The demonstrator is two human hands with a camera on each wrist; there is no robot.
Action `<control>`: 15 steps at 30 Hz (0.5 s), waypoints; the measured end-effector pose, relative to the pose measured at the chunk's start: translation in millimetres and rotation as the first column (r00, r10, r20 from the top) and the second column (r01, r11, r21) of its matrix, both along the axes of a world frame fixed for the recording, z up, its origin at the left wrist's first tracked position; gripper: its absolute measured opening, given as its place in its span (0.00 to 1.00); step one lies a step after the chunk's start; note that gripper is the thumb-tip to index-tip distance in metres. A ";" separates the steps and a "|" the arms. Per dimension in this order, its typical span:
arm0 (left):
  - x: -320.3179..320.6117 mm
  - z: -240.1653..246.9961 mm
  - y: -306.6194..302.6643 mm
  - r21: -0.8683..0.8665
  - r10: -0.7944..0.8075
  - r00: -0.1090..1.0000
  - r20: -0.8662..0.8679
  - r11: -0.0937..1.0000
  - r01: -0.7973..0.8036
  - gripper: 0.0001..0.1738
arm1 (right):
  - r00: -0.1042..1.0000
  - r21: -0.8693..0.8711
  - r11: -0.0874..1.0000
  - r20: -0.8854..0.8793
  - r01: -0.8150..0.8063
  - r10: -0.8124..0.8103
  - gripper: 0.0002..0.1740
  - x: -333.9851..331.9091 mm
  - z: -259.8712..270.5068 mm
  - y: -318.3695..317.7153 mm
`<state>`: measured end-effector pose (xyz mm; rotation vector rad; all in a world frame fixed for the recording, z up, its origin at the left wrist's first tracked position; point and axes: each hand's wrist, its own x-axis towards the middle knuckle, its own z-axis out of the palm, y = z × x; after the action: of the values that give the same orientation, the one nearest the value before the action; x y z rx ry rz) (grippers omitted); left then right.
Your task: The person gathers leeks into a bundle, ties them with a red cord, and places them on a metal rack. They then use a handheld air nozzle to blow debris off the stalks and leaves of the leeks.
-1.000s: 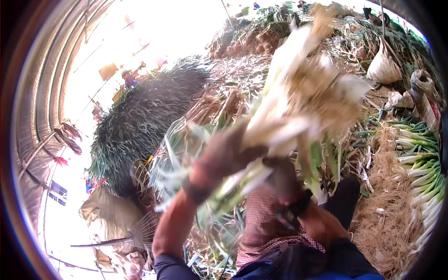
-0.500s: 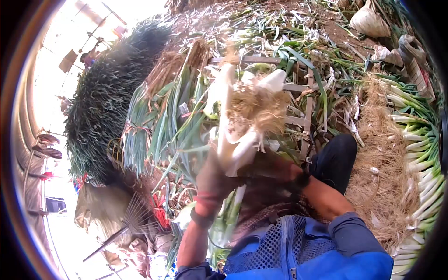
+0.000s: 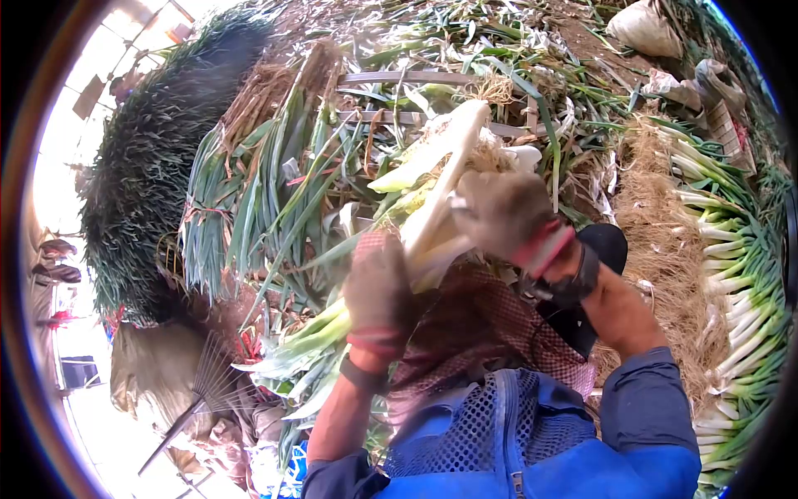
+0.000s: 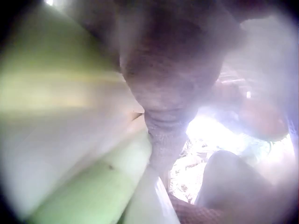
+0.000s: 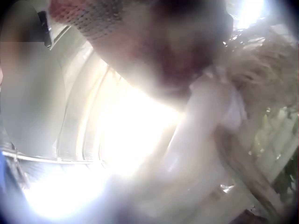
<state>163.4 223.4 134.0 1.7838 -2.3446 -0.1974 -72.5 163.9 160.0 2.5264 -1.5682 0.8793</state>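
A bunch of green onions (image 3: 445, 187) lies slantwise over the person's lap, white root ends up and away, green leaves low at the left. The gloved left hand (image 3: 378, 291) grips its lower stalks. At the root end, the gloved right hand (image 3: 509, 220) has curled fingers around white stalks, beside brown roots. Thick pale stalks (image 4: 60, 126) fill the left side of the left wrist view, against the left hand (image 4: 170, 65). In the right wrist view, blurred, a white stalk (image 5: 198, 121) runs below the right hand (image 5: 182, 51).
Peeled green onions (image 3: 736, 291) lie in a row at the right beside a strip of roots (image 3: 661, 241). A leafy bundle (image 3: 233, 191) and a dark green heap (image 3: 150, 166) stand left. A rake (image 3: 195, 403) lies lower left; a sack (image 3: 644, 32) sits upper right.
The bunch has come down from high in front toward the lap. The right hand has moved up from below to the root end; the left still holds the stalks.
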 end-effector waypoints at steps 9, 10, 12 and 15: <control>-0.1 -23.3 1.8 -0.309 -0.048 0.991 0.123 0.947 0.084 0.29 | 0.525 0.044 0.530 -0.238 0.847 -0.817 0.25 -205.5 63.0 -158.5; 0.1 -25.6 3.6 -0.225 -0.036 0.987 0.154 0.972 0.071 0.29 | 0.616 0.105 0.610 -0.216 0.786 -0.757 0.31 -187.9 84.2 -145.7; -2.0 -27.7 0.4 -0.296 -0.051 0.986 0.160 0.950 0.098 0.30 | 0.852 0.121 0.844 -0.040 0.523 -0.523 0.34 -137.1 93.4 -116.2; -8.3 -25.5 1.6 -0.349 -0.074 0.985 0.156 0.929 0.125 0.30 | 0.946 0.189 0.982 -0.319 0.007 0.055 0.48 -63.7 73.6 -92.6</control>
<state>155.1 225.1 108.5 1.5470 -2.3755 0.3341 -136.2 71.3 233.6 2.6462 -1.5800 0.3032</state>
